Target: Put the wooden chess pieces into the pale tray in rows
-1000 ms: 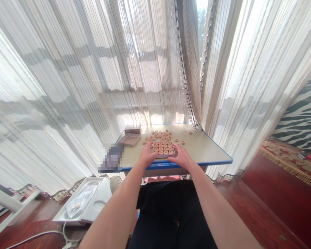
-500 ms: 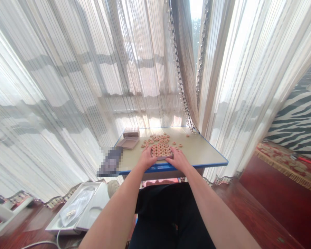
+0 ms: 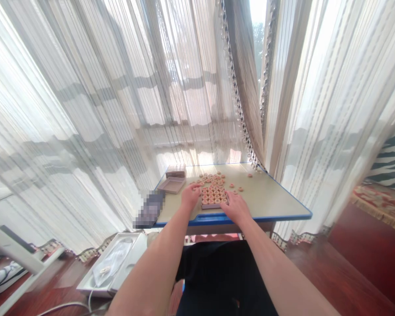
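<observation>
At the lower centre of the frame: one box (image 3: 214, 206) of round pieces, face up, near side parallel to the table's (image 3: 270, 199) front edge, long axis unclear; my left hand (image 3: 191, 196), half-open, beside it; my right hand (image 3: 236, 205), loosely curved, touching its right side.

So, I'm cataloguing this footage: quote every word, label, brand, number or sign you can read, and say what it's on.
No text is readable.
Boxed pieces: marks too small to read.
Loose pieces: too small.
Dark item: pixelated.
Stack: too blurred.
</observation>
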Demonstrator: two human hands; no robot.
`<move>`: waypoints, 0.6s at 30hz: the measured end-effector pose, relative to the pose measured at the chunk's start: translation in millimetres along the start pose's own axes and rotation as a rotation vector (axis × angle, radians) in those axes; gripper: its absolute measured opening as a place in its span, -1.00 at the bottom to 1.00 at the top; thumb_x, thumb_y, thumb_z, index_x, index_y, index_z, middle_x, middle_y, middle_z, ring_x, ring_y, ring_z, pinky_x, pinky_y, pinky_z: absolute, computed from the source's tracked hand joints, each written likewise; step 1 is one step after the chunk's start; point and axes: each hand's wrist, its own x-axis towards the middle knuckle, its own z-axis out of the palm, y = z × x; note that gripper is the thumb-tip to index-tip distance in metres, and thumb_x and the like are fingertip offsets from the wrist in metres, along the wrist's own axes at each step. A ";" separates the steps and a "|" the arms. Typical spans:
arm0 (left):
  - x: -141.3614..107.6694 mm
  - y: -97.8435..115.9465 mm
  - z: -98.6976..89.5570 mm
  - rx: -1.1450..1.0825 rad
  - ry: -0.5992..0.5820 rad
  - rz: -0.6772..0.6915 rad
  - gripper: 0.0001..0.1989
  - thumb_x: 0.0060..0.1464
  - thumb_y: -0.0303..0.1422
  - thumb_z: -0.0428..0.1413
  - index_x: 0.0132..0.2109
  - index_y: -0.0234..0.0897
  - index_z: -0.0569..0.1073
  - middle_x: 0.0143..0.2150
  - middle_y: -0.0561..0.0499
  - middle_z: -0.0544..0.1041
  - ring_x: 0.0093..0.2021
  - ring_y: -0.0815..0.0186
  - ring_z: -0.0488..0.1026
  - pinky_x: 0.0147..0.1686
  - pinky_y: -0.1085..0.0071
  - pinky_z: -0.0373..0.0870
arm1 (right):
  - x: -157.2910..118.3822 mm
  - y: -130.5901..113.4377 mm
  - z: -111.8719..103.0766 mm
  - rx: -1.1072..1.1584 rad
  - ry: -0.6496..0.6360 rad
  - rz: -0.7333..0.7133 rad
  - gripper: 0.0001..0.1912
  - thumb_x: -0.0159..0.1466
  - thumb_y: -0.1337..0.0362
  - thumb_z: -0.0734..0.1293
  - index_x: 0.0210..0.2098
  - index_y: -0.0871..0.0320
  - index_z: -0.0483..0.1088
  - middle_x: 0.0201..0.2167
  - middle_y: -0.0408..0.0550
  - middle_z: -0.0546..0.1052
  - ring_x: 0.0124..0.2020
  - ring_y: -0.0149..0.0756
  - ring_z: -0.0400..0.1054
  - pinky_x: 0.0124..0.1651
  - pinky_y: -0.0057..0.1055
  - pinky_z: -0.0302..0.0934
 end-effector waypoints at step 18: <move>29.3 -13.8 14.8 -0.047 -0.197 0.029 -0.75 -0.07 -0.22 0.09 -0.32 -0.26 0.57 -0.33 -0.06 0.58 -0.29 0.21 0.47 -0.24 0.35 0.34 | -13.2 -6.4 -7.6 -0.012 0.000 -0.023 -0.39 0.05 0.30 0.18 0.12 0.24 0.17 -0.02 0.03 0.40 -0.01 -0.13 0.21 0.07 -0.23 0.04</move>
